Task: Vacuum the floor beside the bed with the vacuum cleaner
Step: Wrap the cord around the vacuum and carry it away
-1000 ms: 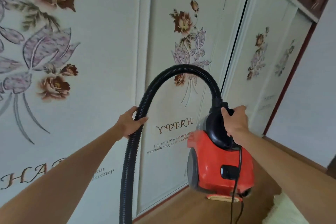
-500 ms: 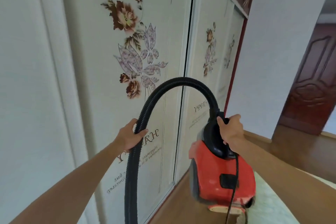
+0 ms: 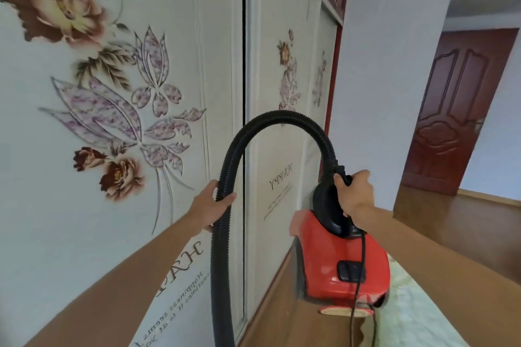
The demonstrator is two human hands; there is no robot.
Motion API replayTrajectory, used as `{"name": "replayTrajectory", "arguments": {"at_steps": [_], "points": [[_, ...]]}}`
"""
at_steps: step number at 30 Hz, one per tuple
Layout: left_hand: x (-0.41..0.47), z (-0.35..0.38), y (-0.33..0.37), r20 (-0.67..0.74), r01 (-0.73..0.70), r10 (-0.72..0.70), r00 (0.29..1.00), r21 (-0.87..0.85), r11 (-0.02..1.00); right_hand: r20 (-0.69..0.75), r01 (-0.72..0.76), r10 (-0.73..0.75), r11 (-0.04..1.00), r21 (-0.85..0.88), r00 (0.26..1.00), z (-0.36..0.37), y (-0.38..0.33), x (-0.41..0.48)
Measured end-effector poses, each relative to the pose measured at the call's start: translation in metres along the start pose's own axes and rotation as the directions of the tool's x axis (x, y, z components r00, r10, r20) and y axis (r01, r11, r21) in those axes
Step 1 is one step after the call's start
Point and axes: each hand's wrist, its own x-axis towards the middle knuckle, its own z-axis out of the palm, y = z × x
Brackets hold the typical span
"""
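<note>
vacuum cleaner [image 3: 338, 262]: a red canister, tipped nose-up and hanging by its top over the strip of floor between wardrobe and bed; from here I cannot tell whether its underside touches the boards.
handle [image 3: 327, 205]: a black loop on top of the red body, right where the hose enters.
right hand [image 3: 355, 194]: fingers curled tightly round the upper end of the handle, arm stretched out forward.
hose [image 3: 282, 117]: black and ribbed, rising from the canister, arching over to the left and dropping straight down out of sight.
left hand [image 3: 211, 203]: wrapped round the falling side of the hose, thumb in front, well apart from the other hand.
cord [image 3: 358, 284]: thin and black, trailing down across the back of the canister.
floor [image 3: 282, 318]: brown wood, a narrow lane.
bed [image 3: 408, 315]: pale green cover, just right of the canister.
wardrobe [image 3: 174, 79]: white sliding doors printed with flowers, along the left.
wall [image 3: 380, 65]: plain white, at the far end.
door [image 3: 456, 110]: dark red panelled wood, far right.
</note>
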Motion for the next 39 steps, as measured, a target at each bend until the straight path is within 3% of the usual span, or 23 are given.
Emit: {"name": "replayTrajectory", "arguments": {"at_steps": [11,25,39], "points": [[0.142,0.084,0.039,0.134,-0.136,0.137,0.982,-0.014,0.991,-0.189,-0.111,0.108,0.994,-0.005,0.976,-0.003,0.042,0.118],[0.381,0.211,0.087,0.388,-0.226,0.226,0.893,-0.047,0.973,-0.395,-0.268,0.232,0.963,-0.037,0.889,0.012,0.082,0.295],[0.548,0.364,0.12,0.48,-0.319,0.279,0.831,0.001,0.948,-0.441,-0.364,0.335,0.931,0.021,0.833,0.009,0.178,0.472]]}}
